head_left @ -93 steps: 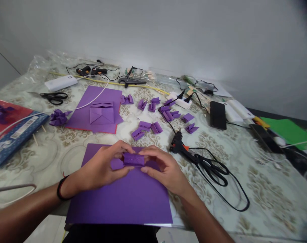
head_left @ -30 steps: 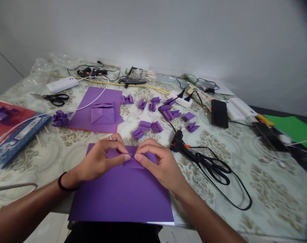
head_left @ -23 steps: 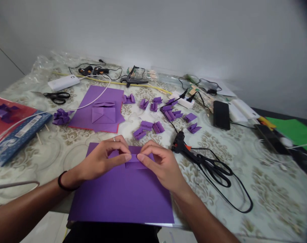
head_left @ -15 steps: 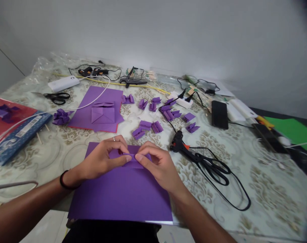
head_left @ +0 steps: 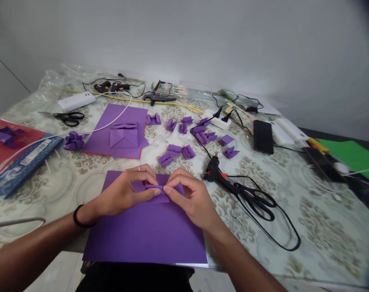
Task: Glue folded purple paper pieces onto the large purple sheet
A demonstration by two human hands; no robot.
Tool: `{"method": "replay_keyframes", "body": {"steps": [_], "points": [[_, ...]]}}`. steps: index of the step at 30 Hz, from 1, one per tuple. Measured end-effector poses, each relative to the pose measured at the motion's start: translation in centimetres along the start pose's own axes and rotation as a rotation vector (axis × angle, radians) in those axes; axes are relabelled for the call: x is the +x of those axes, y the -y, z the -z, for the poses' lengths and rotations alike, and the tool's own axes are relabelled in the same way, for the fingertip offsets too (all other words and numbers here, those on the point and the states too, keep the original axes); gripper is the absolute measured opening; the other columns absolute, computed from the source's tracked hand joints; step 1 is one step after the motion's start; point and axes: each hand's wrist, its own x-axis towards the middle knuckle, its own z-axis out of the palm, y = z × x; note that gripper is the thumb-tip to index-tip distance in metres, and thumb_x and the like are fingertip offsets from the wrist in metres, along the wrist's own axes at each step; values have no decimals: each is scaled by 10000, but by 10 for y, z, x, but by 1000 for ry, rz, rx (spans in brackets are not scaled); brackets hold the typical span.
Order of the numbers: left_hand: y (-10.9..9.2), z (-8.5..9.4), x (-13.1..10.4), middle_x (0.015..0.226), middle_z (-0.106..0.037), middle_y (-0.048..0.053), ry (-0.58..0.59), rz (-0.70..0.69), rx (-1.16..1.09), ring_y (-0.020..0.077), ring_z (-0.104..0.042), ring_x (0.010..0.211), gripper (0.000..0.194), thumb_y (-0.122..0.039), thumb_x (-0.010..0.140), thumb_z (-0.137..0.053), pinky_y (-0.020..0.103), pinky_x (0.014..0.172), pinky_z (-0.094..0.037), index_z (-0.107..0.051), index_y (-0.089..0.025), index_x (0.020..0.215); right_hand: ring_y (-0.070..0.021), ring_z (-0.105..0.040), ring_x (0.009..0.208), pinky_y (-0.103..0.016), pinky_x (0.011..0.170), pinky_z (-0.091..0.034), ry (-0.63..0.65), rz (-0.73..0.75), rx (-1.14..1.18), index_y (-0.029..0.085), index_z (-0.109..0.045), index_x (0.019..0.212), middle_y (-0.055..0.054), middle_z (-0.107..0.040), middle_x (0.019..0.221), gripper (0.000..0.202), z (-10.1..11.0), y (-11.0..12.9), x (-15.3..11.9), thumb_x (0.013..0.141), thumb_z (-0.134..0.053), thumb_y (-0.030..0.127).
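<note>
My left hand and my right hand meet at a small folded piece of purple paper. Thumb and fingers of each pinch its raised middle fold, side by side. Fingers hide part of the piece. Beneath it lies a large purple sheet at the table's front edge. Beyond the hands are several folded purple paper pieces. Left of them, a folded purple paper square rests on purple sheets with a red edge below.
A black glue gun lies right of my hands, beside black-handled scissors and a looping cable. Farther left are other scissors, a crumpled purple paper piece and a blue-and-red packet. A phone and power strip stand farther back.
Both hands keep their pinch on the folded paper. The fingers have shifted very slightly to the right along its fold. Nothing else on the table has visibly moved.
</note>
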Motion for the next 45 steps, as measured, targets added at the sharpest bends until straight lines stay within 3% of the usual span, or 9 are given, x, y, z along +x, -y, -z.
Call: {"method": "replay_keyframes", "body": {"steps": [9,19,31,45], "points": [[3,0,-2,818,-648,-4,-65,18,94,139,-624,764,112,-219,944,-750,273,741,-494,-797,-215,843,-182,-666,897,-350,857,-526,49,65,-131,237,-736,866,-20,-670,932,65,-2,-3,1,929,-737,217],[10,-3,1,911,-687,22,-194,-66,129,161,-655,872,57,-213,937,-764,293,846,-525,-775,-196,883,-204,-672,951,-377,893,-525,-24,68,-144,256,-761,909,-33,-687,989,37,4,-15,4,939,-740,252],[8,-3,-3,850,-689,28,-224,-99,120,169,-650,816,85,-225,935,-767,296,772,-518,-767,-190,858,-189,-678,868,-319,747,-555,-16,124,-177,264,-750,929,-40,-680,993,32,0,-22,3,948,-734,244],[12,0,-1,923,-696,21,-195,-72,136,167,-662,885,45,-200,946,-750,295,855,-519,-790,-211,929,-183,-661,879,-308,744,-558,-66,88,-117,236,-733,909,-47,-664,994,36,-3,-16,4,939,-717,224]]}}
